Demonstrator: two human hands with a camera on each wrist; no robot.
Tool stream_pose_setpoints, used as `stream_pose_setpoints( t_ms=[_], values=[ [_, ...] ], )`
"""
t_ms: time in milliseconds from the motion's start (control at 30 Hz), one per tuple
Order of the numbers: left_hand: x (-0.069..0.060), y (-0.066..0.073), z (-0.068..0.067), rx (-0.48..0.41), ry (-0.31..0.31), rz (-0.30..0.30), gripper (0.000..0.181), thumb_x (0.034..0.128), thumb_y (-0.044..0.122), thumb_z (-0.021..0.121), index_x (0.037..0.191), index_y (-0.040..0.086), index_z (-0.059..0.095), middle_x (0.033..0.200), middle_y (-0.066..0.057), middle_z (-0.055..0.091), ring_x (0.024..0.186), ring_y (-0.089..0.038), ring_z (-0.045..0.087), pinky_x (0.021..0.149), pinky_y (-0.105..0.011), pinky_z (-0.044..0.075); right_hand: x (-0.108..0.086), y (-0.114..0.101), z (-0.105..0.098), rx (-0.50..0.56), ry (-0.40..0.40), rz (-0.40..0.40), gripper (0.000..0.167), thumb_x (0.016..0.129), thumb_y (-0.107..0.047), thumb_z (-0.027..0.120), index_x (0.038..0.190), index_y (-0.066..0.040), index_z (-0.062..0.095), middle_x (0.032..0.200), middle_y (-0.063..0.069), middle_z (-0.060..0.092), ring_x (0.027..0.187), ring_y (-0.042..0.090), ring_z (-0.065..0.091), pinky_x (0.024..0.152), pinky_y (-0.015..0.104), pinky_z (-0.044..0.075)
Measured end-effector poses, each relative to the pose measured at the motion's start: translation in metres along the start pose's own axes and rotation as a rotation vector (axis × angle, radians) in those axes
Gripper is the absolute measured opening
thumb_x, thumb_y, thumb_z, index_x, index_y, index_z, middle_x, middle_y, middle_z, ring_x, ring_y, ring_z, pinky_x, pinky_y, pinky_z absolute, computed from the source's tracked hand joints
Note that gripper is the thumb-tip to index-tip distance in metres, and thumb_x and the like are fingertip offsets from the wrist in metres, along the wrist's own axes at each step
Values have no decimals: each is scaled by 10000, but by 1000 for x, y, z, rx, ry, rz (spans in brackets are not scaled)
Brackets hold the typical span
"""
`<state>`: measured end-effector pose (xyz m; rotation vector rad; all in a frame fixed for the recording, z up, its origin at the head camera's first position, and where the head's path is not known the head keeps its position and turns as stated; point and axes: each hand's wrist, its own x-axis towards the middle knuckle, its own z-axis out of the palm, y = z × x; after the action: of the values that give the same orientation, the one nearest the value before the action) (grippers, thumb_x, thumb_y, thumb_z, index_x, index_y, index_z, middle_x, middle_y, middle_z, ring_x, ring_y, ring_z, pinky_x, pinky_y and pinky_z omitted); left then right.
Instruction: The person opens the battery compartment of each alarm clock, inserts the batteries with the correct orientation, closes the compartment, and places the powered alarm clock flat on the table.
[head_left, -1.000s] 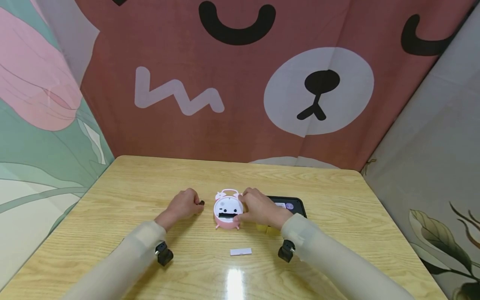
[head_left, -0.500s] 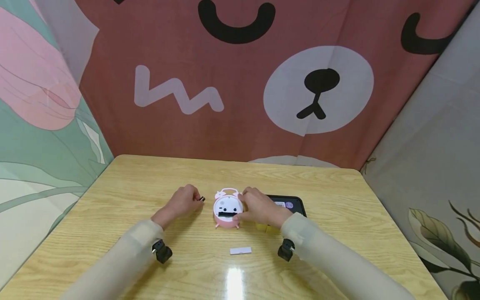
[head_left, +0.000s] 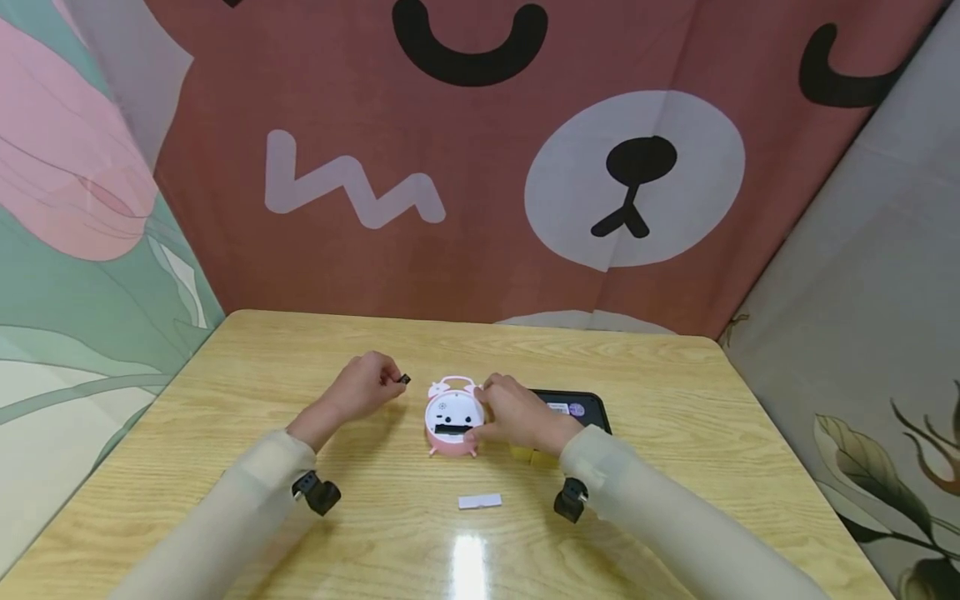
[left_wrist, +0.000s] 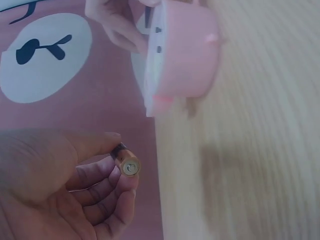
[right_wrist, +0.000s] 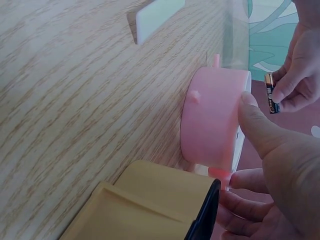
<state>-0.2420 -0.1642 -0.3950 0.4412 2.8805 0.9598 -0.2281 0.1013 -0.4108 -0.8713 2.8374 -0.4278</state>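
A pink alarm clock (head_left: 453, 404) with a white back lies back up on the table, its dark battery compartment (head_left: 453, 430) uncovered. My right hand (head_left: 513, 412) grips the clock at its right side, thumb on the rim of the back. Left of the clock and above the table, my left hand (head_left: 367, 385) pinches a battery (left_wrist: 129, 164) between thumb and fingers. That battery is black with a copper end, best seen in both wrist views. A small white battery cover (head_left: 480, 502) lies nearer to me. Inside the compartment, details are too small to tell.
Just right of the clock, partly behind my right hand, sits a black tray-like object (head_left: 592, 408) with labels. A yellow part (head_left: 536, 457) shows at its near side. A printed curtain (head_left: 480, 250) hangs behind the wooden table's far edge.
My left hand has moved upward in the head view, carrying the battery, which has turned in its fingers. My right hand and the clock stay where they were.
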Motion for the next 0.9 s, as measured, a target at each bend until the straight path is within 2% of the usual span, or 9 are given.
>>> stream_pose_setpoints(
  t_ms=[67,300,633,900],
  values=[
    [-1,2,-1,-4,-9,1,111,932,98,701,866,11,685,783,-67,664,669,-131,543,611,-259,450,0,-1,0,-1,-2,-4,489,838,-460,808,1074,-43,715,1265,150,622,1115,221,575,910,361,497],
    [-4,17,-1,1,-27,34,83,947,75,686,908,2,678,830,-84,672,720,-149,556,645,-270,465,0,-1,0,6,-2,2,475,838,-454,811,1056,-42,717,1263,154,624,1108,219,576,914,364,500],
    [-9,38,5,-1,-5,141,52,936,47,683,918,-2,684,810,-83,682,717,-135,572,649,-276,469,0,0,1,7,-2,9,608,841,-438,813,1244,1,699,1277,162,623,1115,225,578,935,378,505],
    [-10,49,16,-7,-10,175,35,931,36,692,920,4,687,815,-74,686,727,-128,580,660,-276,485,1,0,1,21,11,2,594,839,-433,817,1217,11,706,1245,156,626,1044,208,570,897,365,508]
  ],
)
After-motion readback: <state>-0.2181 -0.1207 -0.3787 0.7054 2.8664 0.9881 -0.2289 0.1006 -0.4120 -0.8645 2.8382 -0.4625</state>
